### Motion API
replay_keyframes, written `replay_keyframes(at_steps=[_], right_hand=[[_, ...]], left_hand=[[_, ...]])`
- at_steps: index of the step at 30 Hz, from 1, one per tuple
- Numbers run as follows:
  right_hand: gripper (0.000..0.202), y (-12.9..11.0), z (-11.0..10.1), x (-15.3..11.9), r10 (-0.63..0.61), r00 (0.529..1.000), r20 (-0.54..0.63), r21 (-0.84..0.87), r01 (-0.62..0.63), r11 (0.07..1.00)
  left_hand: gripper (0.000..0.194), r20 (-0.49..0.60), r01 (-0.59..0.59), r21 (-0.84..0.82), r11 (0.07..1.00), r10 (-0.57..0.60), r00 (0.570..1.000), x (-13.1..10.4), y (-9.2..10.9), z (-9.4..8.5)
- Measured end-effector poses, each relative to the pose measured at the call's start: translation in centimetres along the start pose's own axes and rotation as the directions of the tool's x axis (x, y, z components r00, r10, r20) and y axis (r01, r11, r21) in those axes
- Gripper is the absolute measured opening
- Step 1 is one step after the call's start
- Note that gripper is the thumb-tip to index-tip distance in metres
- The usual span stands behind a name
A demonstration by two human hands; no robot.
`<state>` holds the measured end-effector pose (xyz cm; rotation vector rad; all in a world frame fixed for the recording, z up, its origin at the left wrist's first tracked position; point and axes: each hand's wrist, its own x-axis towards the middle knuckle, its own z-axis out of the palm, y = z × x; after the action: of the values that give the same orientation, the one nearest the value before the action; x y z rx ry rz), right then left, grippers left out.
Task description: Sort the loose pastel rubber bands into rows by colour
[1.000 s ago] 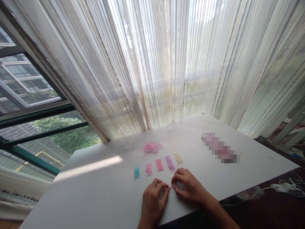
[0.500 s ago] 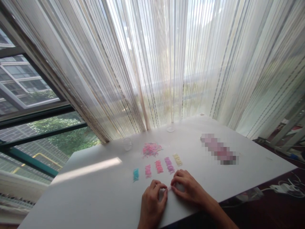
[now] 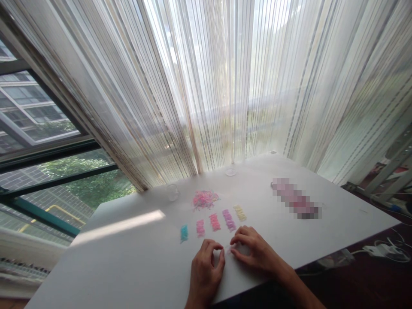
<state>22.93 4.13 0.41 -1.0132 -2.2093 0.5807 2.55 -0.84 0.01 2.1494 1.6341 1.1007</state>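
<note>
Near the front of the white table (image 3: 128, 266), my left hand (image 3: 206, 262) has thumb and forefinger pinched together. My right hand (image 3: 252, 249) faces it, fingers curled in a pinch. Between the fingertips is a thin pale pink band (image 3: 228, 249), small and blurred, which both hands appear to hold. Just beyond lie groups of small bands in rows: teal (image 3: 183, 233), pink (image 3: 200, 228), coral pink (image 3: 215, 222), purple (image 3: 228, 220) and yellow (image 3: 240, 213). The yellow and purple groups are nearest my right hand.
Behind the rows is a loose pile of mixed pink bands (image 3: 205, 199). A clear container (image 3: 173, 192) and a clear round lid or dish (image 3: 230, 172) stand near the back edge. A pixelated pinkish object (image 3: 295, 199) lies at right. Sheer curtains (image 3: 219, 86) hang behind the table.
The pale pink band, which was straight and taut between my fingertips, now looks slacker and loop-like. My hands have barely moved. The groups and pile have stayed put.
</note>
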Motion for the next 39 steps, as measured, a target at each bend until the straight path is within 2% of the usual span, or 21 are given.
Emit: replay_keyframes(at_steps=[14, 19, 22, 26, 29, 34, 39], right_hand=[[0.011, -0.2, 0.0, -0.1, 0.018, 0.999, -0.04, 0.127, -0.013, 0.992], [0.011, 0.0, -0.1, 0.0, 0.071, 0.987, -0.147, 0.224, -0.036, 0.974], [0.015, 0.3, -1.2, 0.1, 0.135, 0.97, -0.201, 0.247, -0.083, 0.966], [0.016, 1.6, -3.8, 0.4, 0.145, 0.973, -0.178, 0.177, -0.113, 0.978], [0.016, 3.3, -5.0, 0.7, 0.16, 0.965, -0.21, 0.107, -0.139, 0.984], [0.019, 5.5, -4.2, 0.6, 0.156, 0.964, -0.216, 0.027, -0.154, 0.988], [0.017, 5.8, -3.3, 0.2, 0.138, 0.961, -0.238, -0.045, -0.153, 0.987]], left_hand=[[0.012, 0.056, -0.014, 0.014, 1.0, 0.014, 0.998, -0.1, -0.5, 0.2], [0.012, 0.054, -0.006, 0.007, 1.0, 0.006, 0.999, -0.2, -0.7, 0.4], [0.012, 0.061, 0.001, 0.008, 1.0, -0.001, 0.998, -0.2, -0.7, 0.4], [0.012, 0.081, 0.009, 0.024, 1.0, -0.01, 0.997, 0.0, -0.4, 0.2], [0.012, 0.092, 0.019, 0.035, 0.999, -0.022, 0.996, 0.0, -0.1, 0.1], [0.011, 0.092, 0.029, 0.044, 0.999, -0.033, 0.995, 0.0, 0.3, 0.0], [0.009, 0.103, 0.047, 0.049, 0.998, -0.052, 0.993, 0.0, 0.6, -0.2]])
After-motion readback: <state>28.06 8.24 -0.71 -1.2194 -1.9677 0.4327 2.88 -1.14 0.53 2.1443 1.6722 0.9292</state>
